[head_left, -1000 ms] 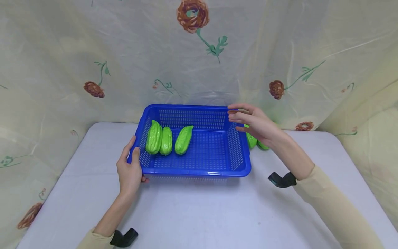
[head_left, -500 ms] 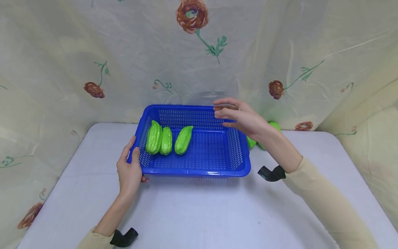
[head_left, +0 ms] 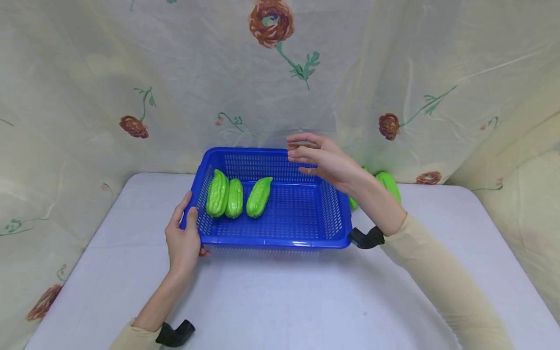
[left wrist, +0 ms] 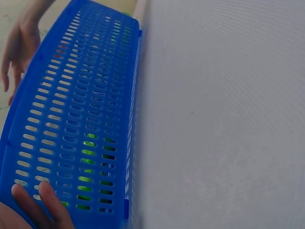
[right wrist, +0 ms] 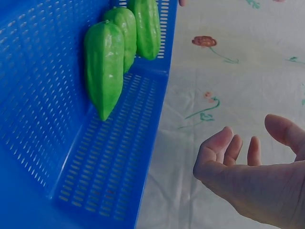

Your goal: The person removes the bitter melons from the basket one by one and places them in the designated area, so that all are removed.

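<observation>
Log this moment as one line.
Left hand: grips left end of blue basket | Right hand: empty, near basket's far rim | In basket: three green bitter melons | Right of basket: more bitter melons, partly hidden

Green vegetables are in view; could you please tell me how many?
5 at least: in the blue basket, two green vegetables together on the left and a third right of them; outside its right end, two more, partly behind the right forearm, which may hide others.

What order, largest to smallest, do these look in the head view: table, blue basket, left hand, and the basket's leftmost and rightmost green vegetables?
1. Table
2. Blue basket
3. Left hand
4. Leftmost green vegetable and rightmost green vegetable in the basket: too alike to rank
</observation>
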### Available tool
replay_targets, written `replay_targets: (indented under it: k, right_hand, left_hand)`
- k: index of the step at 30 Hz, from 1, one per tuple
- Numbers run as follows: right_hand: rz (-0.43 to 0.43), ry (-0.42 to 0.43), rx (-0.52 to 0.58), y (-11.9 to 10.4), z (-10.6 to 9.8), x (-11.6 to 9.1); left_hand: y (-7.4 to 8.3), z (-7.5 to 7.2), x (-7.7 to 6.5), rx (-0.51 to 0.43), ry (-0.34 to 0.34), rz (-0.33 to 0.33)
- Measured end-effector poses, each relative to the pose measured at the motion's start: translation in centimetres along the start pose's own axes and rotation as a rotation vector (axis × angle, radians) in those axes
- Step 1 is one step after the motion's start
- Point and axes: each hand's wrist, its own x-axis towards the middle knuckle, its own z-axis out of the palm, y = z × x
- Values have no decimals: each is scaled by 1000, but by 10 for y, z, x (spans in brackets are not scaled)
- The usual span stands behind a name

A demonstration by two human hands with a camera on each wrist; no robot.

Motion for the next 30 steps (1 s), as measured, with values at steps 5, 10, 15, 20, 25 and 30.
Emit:
replay_targets:
  k: [5, 10, 15, 20, 25, 30]
  right_hand:
    - [6, 4, 38, -3, 6, 9]
    - [30, 20, 86, -2, 12, 22]
    - [49, 27, 123, 5, 13, 38]
    - [74, 37, 146, 11, 15, 50]
    - [104, 50, 146, 20, 18, 60]
    - [156, 40, 130, 29, 25, 68]
  left_hand:
    - [0, 0, 0, 0, -1, 3]
    - [2, 0, -1, 0, 0, -13]
    - [2, 0, 0, -3, 8, -14]
    - [2, 0, 1, -8, 6, -7]
    - [3, 0, 1, -11, 0, -8]
    - [3, -1, 0, -9, 7, -17]
